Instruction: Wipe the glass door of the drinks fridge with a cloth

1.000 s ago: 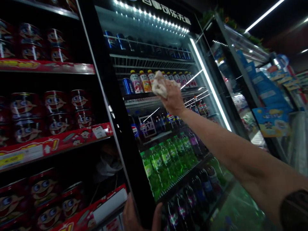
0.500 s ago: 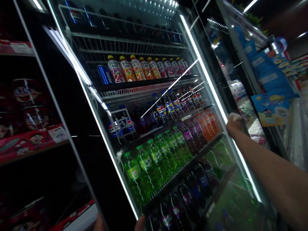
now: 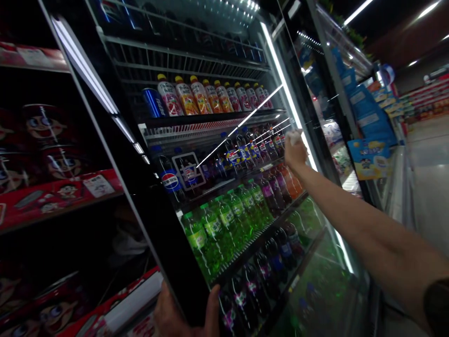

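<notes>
Two hands share the work: my left hand (image 3: 185,313) grips the door (image 3: 164,234) edge to steady it, while my right hand (image 3: 295,154), fingers closed round a cloth (image 3: 293,136), presses it to the glass (image 3: 266,140).

Dim aisle, glaring cooler strips (image 3: 84,70), edge blur

The single head-worn camera looks forward and slightly upward at close range, tilted, onto the lit glass-doored drinks cooler (image 3: 245,154), just beyond the person's own fingers (image 3: 213,306) at the bottom edge.
</notes>
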Demonstrator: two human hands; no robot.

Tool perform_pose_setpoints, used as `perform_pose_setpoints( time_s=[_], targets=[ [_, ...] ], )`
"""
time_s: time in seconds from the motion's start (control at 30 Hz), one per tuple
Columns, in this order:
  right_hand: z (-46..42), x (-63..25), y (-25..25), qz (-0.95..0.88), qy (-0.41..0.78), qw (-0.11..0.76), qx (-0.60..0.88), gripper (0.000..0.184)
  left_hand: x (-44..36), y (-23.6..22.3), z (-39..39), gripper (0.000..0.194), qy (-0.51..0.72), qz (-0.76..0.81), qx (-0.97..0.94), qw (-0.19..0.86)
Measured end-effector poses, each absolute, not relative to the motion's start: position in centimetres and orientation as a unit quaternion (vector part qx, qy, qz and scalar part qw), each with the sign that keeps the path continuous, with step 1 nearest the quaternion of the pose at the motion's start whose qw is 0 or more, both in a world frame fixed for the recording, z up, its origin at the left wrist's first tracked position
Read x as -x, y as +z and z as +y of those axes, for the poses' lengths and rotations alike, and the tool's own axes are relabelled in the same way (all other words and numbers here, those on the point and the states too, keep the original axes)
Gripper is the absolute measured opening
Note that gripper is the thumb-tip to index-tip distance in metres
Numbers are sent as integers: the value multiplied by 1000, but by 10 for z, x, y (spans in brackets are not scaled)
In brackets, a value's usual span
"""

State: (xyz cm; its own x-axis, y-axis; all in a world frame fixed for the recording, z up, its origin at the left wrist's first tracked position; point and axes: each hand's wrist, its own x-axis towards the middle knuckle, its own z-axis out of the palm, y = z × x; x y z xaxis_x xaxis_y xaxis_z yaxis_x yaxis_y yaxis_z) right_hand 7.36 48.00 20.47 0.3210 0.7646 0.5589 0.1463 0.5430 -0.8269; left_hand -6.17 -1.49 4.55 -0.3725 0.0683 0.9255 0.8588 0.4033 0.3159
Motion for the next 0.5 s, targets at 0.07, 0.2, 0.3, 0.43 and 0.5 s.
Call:
perform_pose_setpoints(
  time_s=[0.07, 0.2, 0.3, 0.43, 0.5],
  targets=[
    [437, -51, 252, -577, 144, 734, 328, 64, 65, 43, -15, 108, -437, -697, 336, 458],
    [297, -17, 288, -681, -6, 714, 161, 72, 71, 39, -16, 113, -419, -683, 364, 474],
    [190, -17, 270, -761, -133, 632, 58, 77, 74, 39, -15, 114, -413, -666, 376, 495],
    [127, -33, 247, -795, -243, 555, -23, 67, 74, 41, -15, 114, -428, -668, 366, 486],
    [140, -35, 251, -801, -258, 539, -19, 66, 72, 42, -16, 114, -435, -689, 351, 461]
  ],
)
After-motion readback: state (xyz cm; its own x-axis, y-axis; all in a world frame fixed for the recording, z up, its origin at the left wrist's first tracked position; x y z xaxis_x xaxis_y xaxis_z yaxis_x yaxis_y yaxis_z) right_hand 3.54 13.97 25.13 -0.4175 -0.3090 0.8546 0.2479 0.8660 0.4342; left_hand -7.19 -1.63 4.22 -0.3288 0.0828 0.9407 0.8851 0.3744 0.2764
